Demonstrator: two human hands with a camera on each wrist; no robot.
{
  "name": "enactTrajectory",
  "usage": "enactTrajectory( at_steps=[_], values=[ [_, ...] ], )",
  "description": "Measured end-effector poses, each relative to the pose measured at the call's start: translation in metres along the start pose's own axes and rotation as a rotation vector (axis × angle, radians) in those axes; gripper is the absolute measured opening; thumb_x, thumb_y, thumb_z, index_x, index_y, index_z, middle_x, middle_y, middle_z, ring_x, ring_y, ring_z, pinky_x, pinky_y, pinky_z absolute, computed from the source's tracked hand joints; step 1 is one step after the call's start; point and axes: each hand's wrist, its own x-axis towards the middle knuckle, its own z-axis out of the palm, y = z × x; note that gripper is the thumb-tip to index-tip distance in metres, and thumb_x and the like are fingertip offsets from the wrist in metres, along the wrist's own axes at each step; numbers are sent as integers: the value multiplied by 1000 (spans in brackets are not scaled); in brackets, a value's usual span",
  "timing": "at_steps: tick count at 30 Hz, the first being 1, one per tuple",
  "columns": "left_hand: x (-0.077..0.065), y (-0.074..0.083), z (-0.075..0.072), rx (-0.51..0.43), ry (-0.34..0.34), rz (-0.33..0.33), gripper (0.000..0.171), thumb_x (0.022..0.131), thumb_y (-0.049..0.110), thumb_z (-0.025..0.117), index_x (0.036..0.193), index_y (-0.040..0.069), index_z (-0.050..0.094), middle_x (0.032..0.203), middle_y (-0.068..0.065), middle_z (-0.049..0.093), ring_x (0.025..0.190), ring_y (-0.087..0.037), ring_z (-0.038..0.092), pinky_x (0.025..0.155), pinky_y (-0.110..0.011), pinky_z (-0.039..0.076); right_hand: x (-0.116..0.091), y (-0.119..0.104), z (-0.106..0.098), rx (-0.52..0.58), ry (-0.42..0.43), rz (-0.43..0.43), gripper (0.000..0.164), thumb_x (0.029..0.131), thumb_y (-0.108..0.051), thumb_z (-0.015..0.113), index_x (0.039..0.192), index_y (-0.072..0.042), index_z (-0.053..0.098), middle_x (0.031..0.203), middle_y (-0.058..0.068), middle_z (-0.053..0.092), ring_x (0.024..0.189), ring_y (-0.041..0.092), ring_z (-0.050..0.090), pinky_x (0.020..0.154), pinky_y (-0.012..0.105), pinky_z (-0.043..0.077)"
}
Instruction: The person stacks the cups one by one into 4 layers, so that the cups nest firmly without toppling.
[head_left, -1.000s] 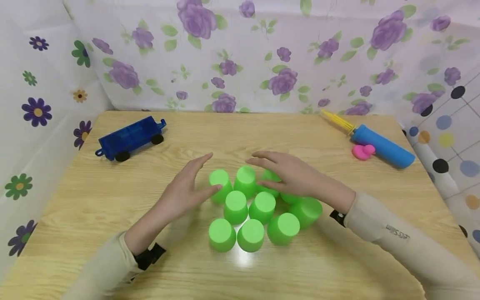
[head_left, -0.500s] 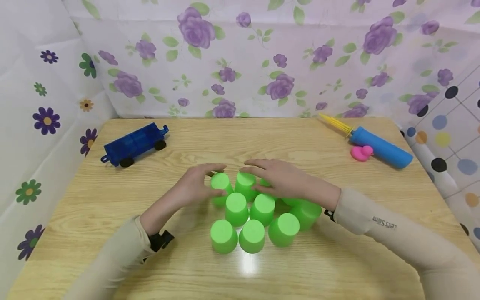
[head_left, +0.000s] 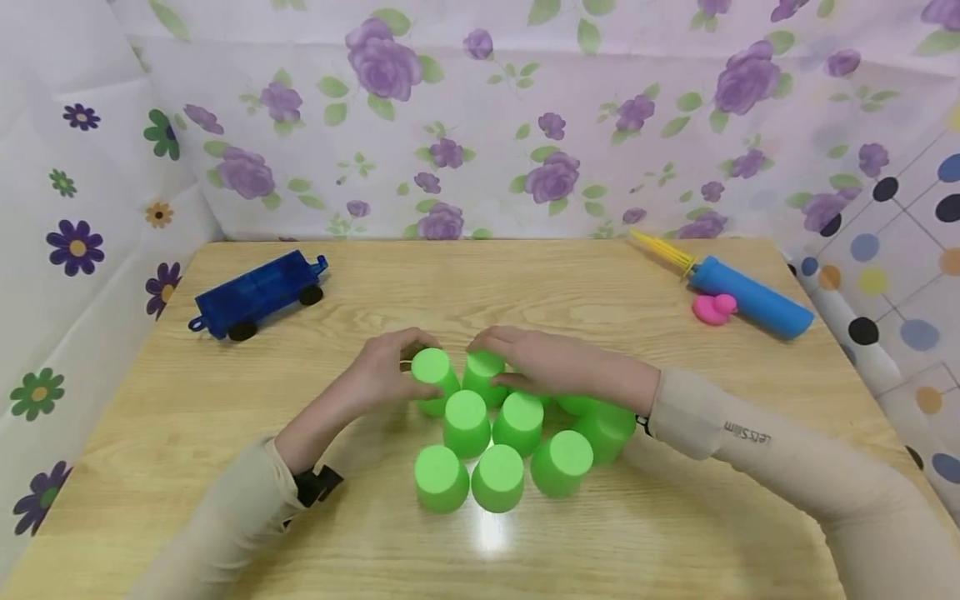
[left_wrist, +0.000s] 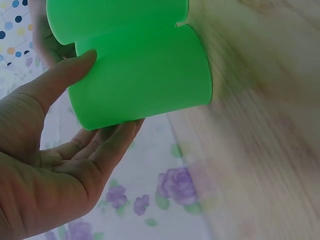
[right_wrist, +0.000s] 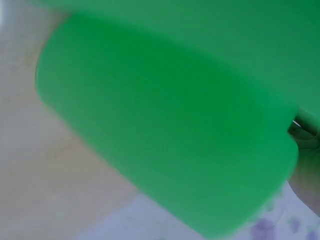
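Several green cups stand upside down in a cluster on the wooden table. My left hand (head_left: 375,375) grips the back-left cup (head_left: 432,367), thumb on the near side and fingers behind. The left wrist view shows that thumb and those fingertips on opposite sides of the cup (left_wrist: 145,75). My right hand (head_left: 551,362) holds the neighbouring cup (head_left: 483,364), its fingers curled over the far side and its thumb in front. It also covers parts of the cups below it. In the right wrist view, a large green cup (right_wrist: 160,120) hides most of the hand.
A blue toy trailer (head_left: 258,293) with black wheels stands at the back left. At the back right lie a blue hand pump (head_left: 750,296) with a yellow nozzle and a pink toy duck (head_left: 714,309). A flowered curtain (head_left: 300,125) hangs behind the table (head_left: 375,550).
My left hand has moved in to the right and closed on the back-left cup. My right hand has shifted left and lowered onto the cup beside it. The cups look unmoved.
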Motion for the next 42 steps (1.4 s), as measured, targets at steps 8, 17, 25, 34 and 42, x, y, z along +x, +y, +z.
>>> enactTrajectory(
  at_steps=[8, 17, 25, 34, 42],
  values=[
    [9, -1, -8, 59, 90, -12, 49, 73, 13, 79, 117, 7, 58, 115, -13, 62, 108, -34, 58, 90, -46, 50, 4, -7, -1, -108, -50, -4, 50, 90, -23, 62, 133, -4, 45, 134, 10, 48, 123, 23, 48, 102, 30, 42],
    [52, -7, -20, 50, 117, -40, 53, 77, 16, 76, 124, 5, 53, 120, -15, 58, 111, -33, 57, 89, -41, 51, 5, -7, -7, -152, -46, -20, 52, 88, -23, 65, 132, -3, 48, 128, 11, 53, 117, 24, 54, 98, 30, 45],
    [86, -8, -26, 46, 149, -68, 54, 79, 15, 74, 127, 4, 51, 120, -15, 57, 111, -31, 55, 88, -41, 51, 8, -9, -12, -166, -62, -40, 52, 87, -22, 67, 130, -2, 49, 125, 12, 55, 113, 24, 56, 95, 30, 47],
    [115, -14, -29, 23, 215, -111, 56, 80, 12, 73, 129, 0, 49, 123, -18, 55, 111, -31, 53, 94, -41, 47, 3, -6, -8, -121, -34, -23, 50, 87, -22, 66, 131, -3, 50, 127, 11, 54, 116, 24, 54, 97, 31, 46],
    [129, -20, -26, 5, 263, -147, 60, 80, 13, 72, 133, 2, 46, 127, -18, 53, 114, -32, 52, 94, -42, 47, 2, -3, -7, -128, -14, -29, 50, 87, -23, 66, 130, -3, 50, 127, 10, 54, 115, 23, 55, 97, 30, 46]
  ],
)
